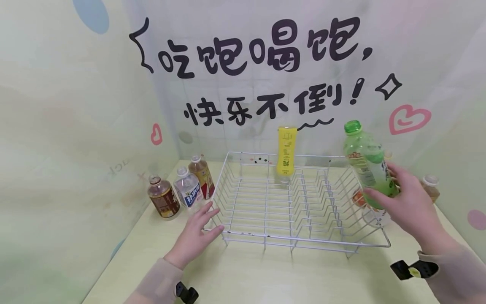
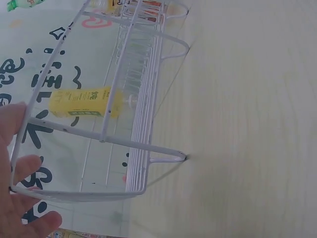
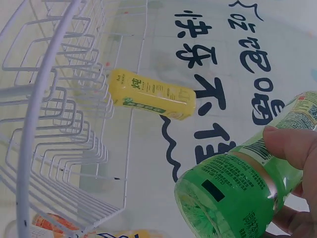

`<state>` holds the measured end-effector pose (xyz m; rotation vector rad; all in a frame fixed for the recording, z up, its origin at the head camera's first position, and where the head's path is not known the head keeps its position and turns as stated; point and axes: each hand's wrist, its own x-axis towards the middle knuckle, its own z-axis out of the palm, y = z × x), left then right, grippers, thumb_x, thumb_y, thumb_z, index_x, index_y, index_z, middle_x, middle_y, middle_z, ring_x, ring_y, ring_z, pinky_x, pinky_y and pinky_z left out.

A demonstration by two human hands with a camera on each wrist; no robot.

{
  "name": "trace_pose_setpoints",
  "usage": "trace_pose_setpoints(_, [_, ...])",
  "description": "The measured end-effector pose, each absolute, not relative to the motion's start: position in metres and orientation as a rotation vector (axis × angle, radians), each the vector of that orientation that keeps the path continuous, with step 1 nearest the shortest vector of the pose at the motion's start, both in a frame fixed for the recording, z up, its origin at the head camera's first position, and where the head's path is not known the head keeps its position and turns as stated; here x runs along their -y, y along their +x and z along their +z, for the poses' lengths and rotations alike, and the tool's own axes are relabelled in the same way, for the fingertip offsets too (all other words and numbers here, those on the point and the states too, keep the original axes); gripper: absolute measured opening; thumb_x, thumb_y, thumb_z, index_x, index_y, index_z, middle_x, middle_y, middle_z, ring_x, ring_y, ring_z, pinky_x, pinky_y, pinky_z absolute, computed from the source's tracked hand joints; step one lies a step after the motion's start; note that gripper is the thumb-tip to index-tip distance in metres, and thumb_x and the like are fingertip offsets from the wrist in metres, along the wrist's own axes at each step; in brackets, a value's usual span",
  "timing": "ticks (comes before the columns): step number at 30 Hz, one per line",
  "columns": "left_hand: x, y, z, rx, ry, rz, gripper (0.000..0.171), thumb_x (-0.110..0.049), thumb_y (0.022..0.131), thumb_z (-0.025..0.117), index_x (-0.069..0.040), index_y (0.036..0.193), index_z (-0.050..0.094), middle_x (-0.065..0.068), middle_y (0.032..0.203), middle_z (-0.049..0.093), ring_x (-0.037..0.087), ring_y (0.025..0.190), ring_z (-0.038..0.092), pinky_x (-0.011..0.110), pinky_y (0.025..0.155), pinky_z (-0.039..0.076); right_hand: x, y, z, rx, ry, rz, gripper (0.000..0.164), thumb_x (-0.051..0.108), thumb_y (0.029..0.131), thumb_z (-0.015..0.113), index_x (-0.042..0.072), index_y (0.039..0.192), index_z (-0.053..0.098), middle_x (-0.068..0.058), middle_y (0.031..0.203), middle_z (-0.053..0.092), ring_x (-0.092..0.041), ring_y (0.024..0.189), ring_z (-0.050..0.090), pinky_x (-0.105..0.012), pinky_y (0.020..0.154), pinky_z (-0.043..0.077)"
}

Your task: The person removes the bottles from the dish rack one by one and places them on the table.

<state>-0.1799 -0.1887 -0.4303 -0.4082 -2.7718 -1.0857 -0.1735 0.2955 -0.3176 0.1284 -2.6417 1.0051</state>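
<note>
My right hand [image 1: 411,202] grips a green plastic bottle [image 1: 366,164] around its lower part. The bottle is held tilted above the right end of a white wire dish rack [image 1: 265,234], its green cap up. In the right wrist view, the thumb lies across the bottle's label and its green base faces the camera. My left hand [image 1: 197,232] is at the rack's front left corner, fingers spread and touching the rim. Inside the rack, toward the back, a yellow bottle [image 1: 286,152] stands upside down, neck at the wires.
Left of the rack stand a brown-labelled bottle [image 1: 164,198], a clear bottle with a blue-and-white label [image 1: 188,190] and an amber bottle [image 1: 203,175]. Right of it are an orange-red-labelled item [image 1: 358,197], partly hidden, and another bottle [image 1: 430,188] behind my right hand. Printed walls enclose the table.
</note>
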Motion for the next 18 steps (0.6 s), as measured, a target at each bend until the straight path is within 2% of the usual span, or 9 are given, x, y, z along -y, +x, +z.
trace_pose_setpoints(4, [0.188,-0.179,-0.433,2.771,-0.396,-1.174,0.061,-0.047,0.091,0.062,-0.010,0.139,0.051,0.009,0.157,0.024,0.041,0.140,0.021,0.060,0.102,0.036,-0.308,-0.166,-0.324,2.592,0.071,1.105,0.079,0.034,0.089,0.069,0.012,0.152,0.025,-0.032,0.136,0.041,-0.049,0.106,0.050,-0.025,0.053,0.050])
trace_pose_setpoints(7, [0.187,-0.179,-0.436,2.773,-0.379,-1.230,0.062,-0.046,0.092,0.062,-0.011,0.141,0.049,0.008,0.158,0.020,0.040,0.141,0.020,0.056,0.097,0.043,-0.319,-0.160,-0.330,2.548,0.019,1.129,0.078,0.030,0.089,0.070,0.011,0.151,0.026,-0.030,0.134,0.043,-0.025,0.103,0.054,-0.014,0.061,0.044])
trace_pose_setpoints(9, [0.187,-0.179,-0.438,2.769,-0.367,-1.252,0.060,-0.042,0.092,0.062,-0.011,0.141,0.048,0.008,0.159,0.019,0.040,0.141,0.020,0.056,0.095,0.045,-0.324,-0.156,-0.333,2.517,-0.021,1.153,0.078,0.029,0.089,0.070,0.014,0.152,0.025,-0.028,0.133,0.043,-0.009,0.099,0.050,-0.011,0.065,0.040])
trace_pose_setpoints(11, [0.188,-0.179,-0.440,2.755,-0.366,-1.255,0.059,-0.040,0.092,0.062,-0.010,0.141,0.048,0.008,0.159,0.019,0.041,0.141,0.020,0.058,0.096,0.043,-0.328,-0.152,-0.336,2.468,-0.044,1.185,0.075,0.025,0.088,0.071,0.020,0.151,0.029,-0.018,0.130,0.047,0.002,0.094,0.044,-0.009,0.067,0.041])
trace_pose_setpoints(16, [0.188,-0.179,-0.442,2.727,-0.390,-1.252,0.059,-0.039,0.093,0.062,-0.009,0.141,0.048,0.009,0.159,0.018,0.042,0.140,0.020,0.062,0.099,0.037,-0.336,-0.143,-0.345,2.328,-0.043,1.266,0.067,0.010,0.087,0.072,0.022,0.145,0.040,0.008,0.115,0.049,-0.001,0.095,0.051,-0.005,0.071,0.043])
trace_pose_setpoints(18, [0.186,-0.180,-0.442,2.723,-0.401,-1.254,0.059,-0.040,0.093,0.062,-0.008,0.141,0.048,0.009,0.159,0.018,0.042,0.140,0.020,0.063,0.099,0.036,-0.340,-0.140,-0.351,2.284,-0.046,1.296,0.065,0.005,0.086,0.071,0.020,0.143,0.042,0.010,0.113,0.049,-0.001,0.096,0.053,-0.005,0.073,0.044])
